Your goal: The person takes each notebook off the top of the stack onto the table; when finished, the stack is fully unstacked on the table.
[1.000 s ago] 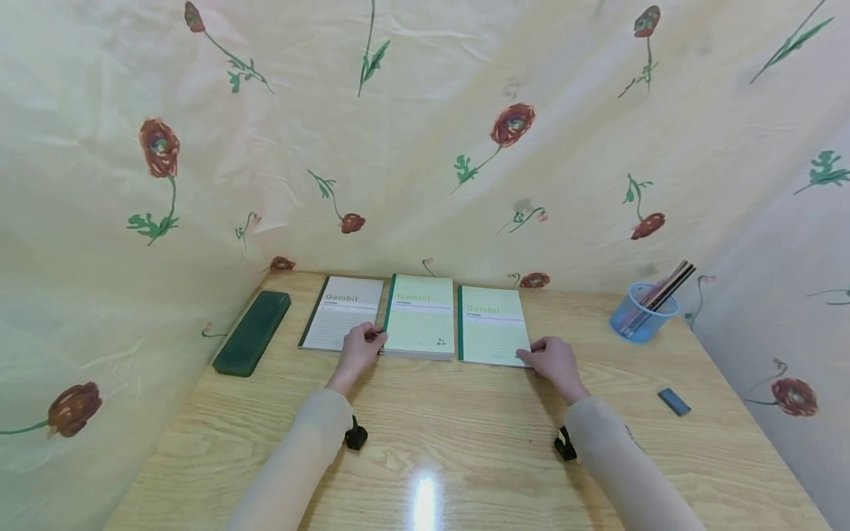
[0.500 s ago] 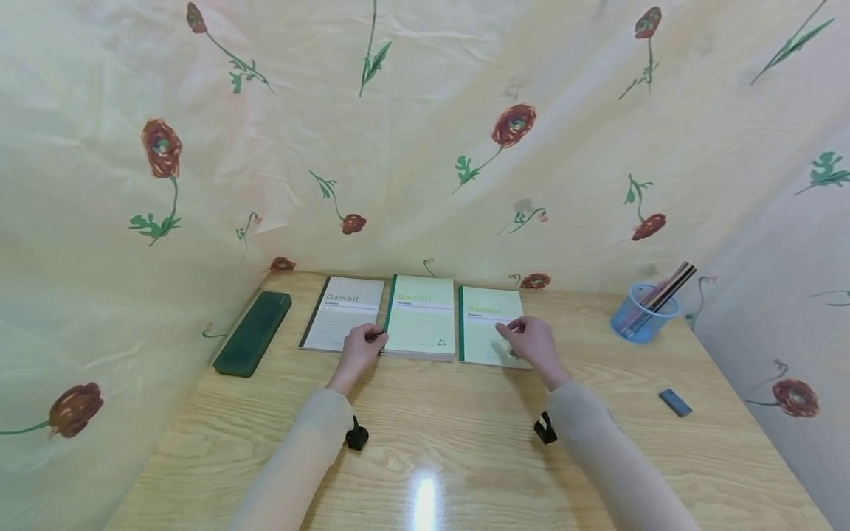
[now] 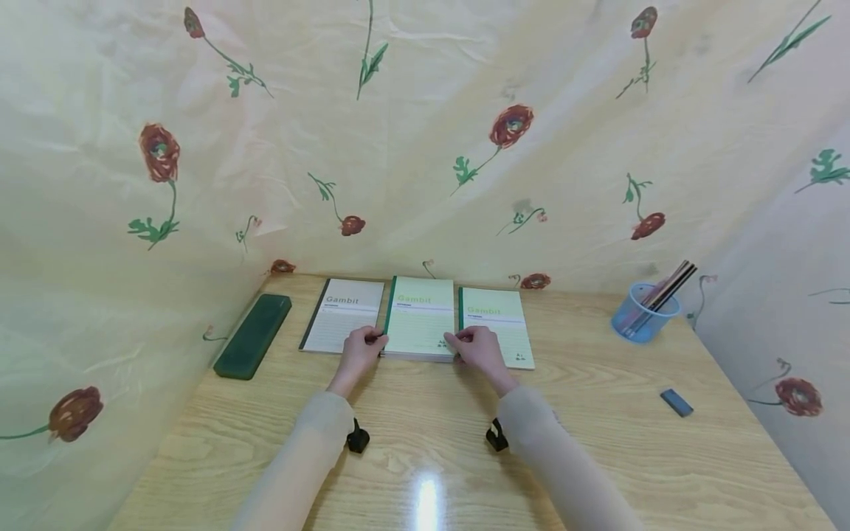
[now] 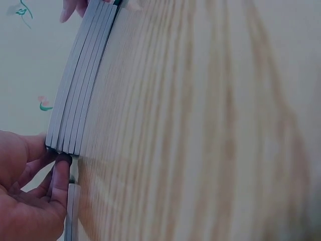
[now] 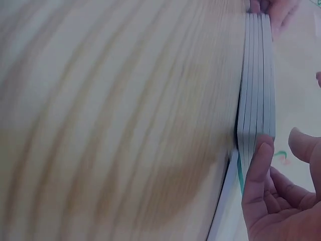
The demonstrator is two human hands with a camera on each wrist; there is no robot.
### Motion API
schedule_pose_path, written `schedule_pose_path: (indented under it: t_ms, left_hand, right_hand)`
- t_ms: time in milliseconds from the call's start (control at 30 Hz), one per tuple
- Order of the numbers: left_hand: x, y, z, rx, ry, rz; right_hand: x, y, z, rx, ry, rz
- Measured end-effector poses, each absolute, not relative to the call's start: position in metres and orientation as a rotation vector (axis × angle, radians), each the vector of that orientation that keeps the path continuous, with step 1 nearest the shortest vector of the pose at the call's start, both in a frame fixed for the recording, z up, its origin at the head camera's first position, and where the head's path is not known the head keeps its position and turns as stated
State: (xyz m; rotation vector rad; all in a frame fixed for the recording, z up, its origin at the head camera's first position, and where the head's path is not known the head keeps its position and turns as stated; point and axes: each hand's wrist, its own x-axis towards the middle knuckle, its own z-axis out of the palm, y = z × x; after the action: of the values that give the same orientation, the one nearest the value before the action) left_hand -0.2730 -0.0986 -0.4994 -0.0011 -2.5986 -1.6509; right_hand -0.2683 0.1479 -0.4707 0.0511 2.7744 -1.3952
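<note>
While both hands' fingers pinch its near corners, the thick flat stack of notebooks (image 3: 420,317) lies on grainy wood.

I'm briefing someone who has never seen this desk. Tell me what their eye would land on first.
First, the middle stack of notebooks at the back of the wooden table, with the left hand at its near left corner and the right hand at its near right corner. Single notebooks lie either side, the grey notebook left, the green notebook right. The poppy-print cloth behind also stands out.

Glossy wood-grain table (image 3: 598,442), paper notebooks (image 3: 420,324)
</note>
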Motion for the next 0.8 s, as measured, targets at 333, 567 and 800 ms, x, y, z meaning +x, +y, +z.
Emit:
schedule_pose_path:
  t_ms: [333,567,800]
  left_hand:
    - [-0.2727,-0.0985,-0.4998,0.002,-2.589,-1.674]
    - [-0.2703,-0.098,-0.4989,0.003,-2.579,-1.675]
    - [-0.2702,-0.0969,-0.5013,0.013,-2.581,-1.655]
  right_hand:
    - [-0.2683,0.1401,-0.4734,0.047,2.811,-1.329]
    - [-0.2687,0.1388,-0.476,0.031,2.832,-1.326]
    - [-0.2686,0.1396,-0.4764,0.086,2.809,-1.365]
